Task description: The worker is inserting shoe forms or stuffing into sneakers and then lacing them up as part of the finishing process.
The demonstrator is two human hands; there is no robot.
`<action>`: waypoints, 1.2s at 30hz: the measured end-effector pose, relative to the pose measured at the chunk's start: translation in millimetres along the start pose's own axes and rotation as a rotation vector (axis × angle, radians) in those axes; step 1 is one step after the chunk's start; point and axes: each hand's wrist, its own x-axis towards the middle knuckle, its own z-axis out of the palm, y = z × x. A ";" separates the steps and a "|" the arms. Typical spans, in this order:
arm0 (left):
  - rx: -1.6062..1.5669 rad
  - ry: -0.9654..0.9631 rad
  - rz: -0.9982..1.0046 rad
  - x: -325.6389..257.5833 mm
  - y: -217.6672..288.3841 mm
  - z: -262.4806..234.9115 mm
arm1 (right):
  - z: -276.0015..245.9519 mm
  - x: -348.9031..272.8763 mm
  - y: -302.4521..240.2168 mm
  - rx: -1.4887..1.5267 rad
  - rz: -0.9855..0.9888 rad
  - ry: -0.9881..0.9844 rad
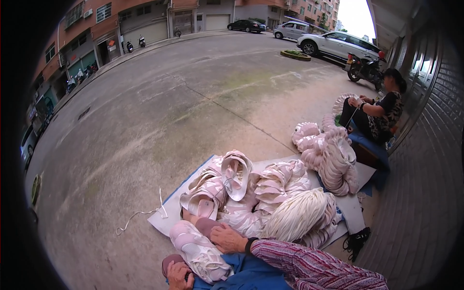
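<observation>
I count one shoe upper (200,251) in my hands, pale pink and white, lying across my lap on a blue cloth (251,276). My left hand (178,276) sits at the lower end of it, fingers curled against the upper's edge; I cannot tell whether it truly grips. My right hand (227,238) rests flat on the upper's top end, fingers loosely spread, palm down, sleeve striped red and grey.

One loose white lace (140,214) lies on the concrete ground (159,111) to the left of the mat. One white sheet (166,220) over a blue mat carries one heap of the same pink-white uppers (232,188); too tangled to count singly. Beside the heap, one thick bundle of white laces (297,215). Further right, one long stacked string of uppers (333,157), curving up toward a second person (379,113) seated by the wall, both of that person's hands on the stack's far end. One black lace tangle (356,240) lies at the mat's right corner.

Far background: two cars, one motorcycle near the seated person
</observation>
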 end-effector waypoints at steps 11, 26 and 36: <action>-0.036 0.044 -0.018 -3.4 -15.2 16.4 | -1.4 1.0 1.4 0.075 0.024 -0.015; -0.038 0.004 -0.032 -0.2 -13.9 14.2 | 6.4 0.9 5.7 0.074 -0.036 0.078; -0.043 0.008 -0.049 -1.7 -16.3 16.3 | 1.6 0.6 4.7 0.060 -0.029 0.049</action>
